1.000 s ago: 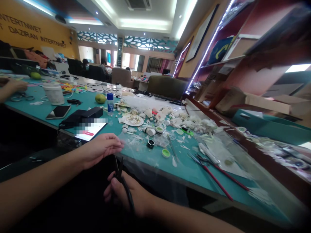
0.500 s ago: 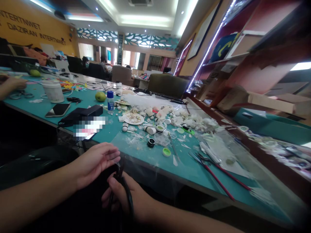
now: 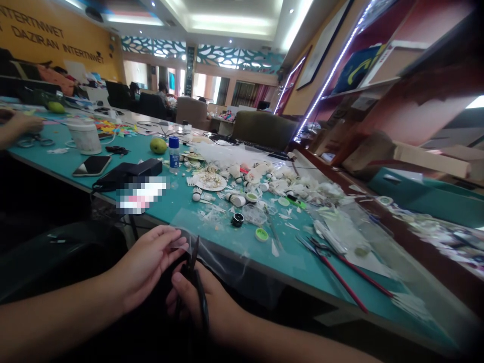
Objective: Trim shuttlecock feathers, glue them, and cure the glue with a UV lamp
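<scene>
Just off the table's near edge, my left hand point(image 3: 153, 259) pinches the edge of a thin clear plastic sheet point(image 3: 221, 262) between thumb and fingers. The see-through sheet hangs toward the right, and its outline is hard to follow. My right hand point(image 3: 212, 302) grips dark-handled scissors point(image 3: 195, 259), with the blades pointing up beside the left fingertips. Whether the blades touch the sheet I cannot tell. On the table beyond lie a small black ring-shaped jar point(image 3: 237, 220), a green round lid point(image 3: 261, 234) and several shuttlecocks point(image 3: 236, 199).
A paper plate of scraps point(image 3: 212, 187) and a blue-capped bottle point(image 3: 174, 154) stand behind. Left are a phone point(image 3: 92, 166), a black case point(image 3: 145, 170) and a white cup point(image 3: 83, 138). Red-handled tools point(image 3: 340, 277) lie right. Another person's hand point(image 3: 22, 127) is at far left.
My left fingers have closed from a looser, opened pose into a pinch on the sheet. The scissors have risen slightly and shifted right. The camera view has moved a little.
</scene>
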### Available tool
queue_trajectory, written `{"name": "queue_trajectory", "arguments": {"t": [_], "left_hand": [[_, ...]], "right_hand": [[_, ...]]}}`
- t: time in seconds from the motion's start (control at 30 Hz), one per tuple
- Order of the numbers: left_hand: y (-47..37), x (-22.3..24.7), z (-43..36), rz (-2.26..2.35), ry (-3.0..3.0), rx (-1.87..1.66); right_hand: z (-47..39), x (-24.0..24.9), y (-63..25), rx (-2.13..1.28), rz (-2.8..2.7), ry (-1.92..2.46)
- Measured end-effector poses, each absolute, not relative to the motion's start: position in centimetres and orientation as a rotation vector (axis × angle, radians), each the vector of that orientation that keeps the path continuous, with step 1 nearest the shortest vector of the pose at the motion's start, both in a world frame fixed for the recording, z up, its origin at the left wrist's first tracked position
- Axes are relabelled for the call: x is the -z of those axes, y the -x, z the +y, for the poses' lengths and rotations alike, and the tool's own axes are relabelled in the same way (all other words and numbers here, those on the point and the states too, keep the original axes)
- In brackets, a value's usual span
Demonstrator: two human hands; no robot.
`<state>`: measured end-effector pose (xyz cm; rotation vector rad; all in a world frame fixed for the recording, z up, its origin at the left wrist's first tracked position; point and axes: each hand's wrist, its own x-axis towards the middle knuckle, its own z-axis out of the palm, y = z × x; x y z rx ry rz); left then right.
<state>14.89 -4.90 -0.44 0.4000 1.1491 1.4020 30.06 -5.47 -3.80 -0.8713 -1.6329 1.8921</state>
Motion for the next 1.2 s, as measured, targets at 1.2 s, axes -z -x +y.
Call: {"name": "queue_trajectory", "arguments": {"t": [1.2], "left_hand": [[-13.0,-1.8,-3.8,1.032,-0.598,-1.468]], "right_hand": [[-5.6,3.5,-30.9,-1.98,-1.807,0.704]]}}
